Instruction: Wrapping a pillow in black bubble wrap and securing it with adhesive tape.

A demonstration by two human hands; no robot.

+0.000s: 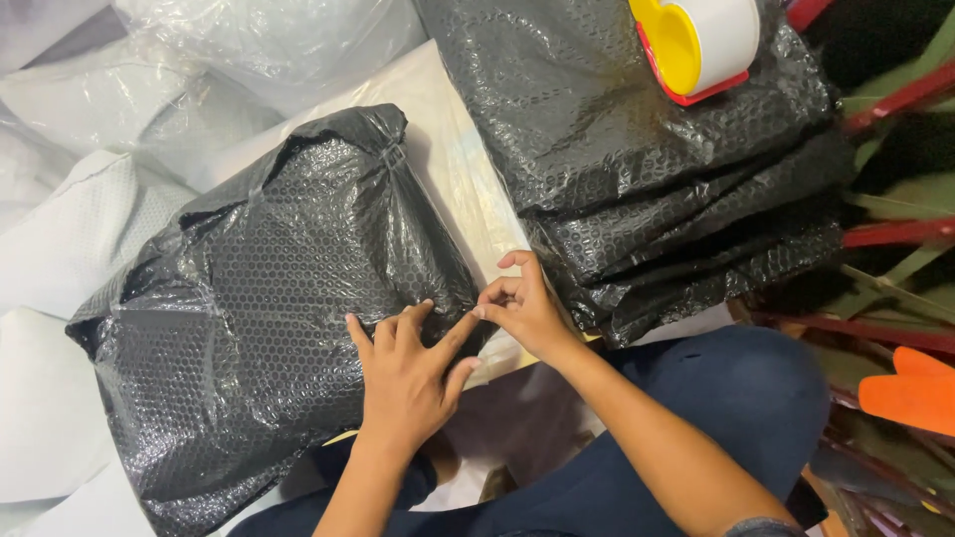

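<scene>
A bulky parcel wrapped in black bubble wrap (259, 298) lies in front of me on a pale sheet. My left hand (403, 373) rests flat on the parcel's near right edge, fingers spread. My right hand (522, 303) is beside it, thumb and fingertips pinched at the same edge, touching the left hand's fingertips. What it pinches is too small to make out; it may be clear tape. Clear tape bands glint across the parcel.
A stack of folded black bubble wrap (657, 169) lies at the right, with a tape dispenser (701, 40), yellow, red and white, on top. White plastic bags (90, 229) lie at the left. Red and green slats (895, 239) and an orange object (910, 393) are at far right.
</scene>
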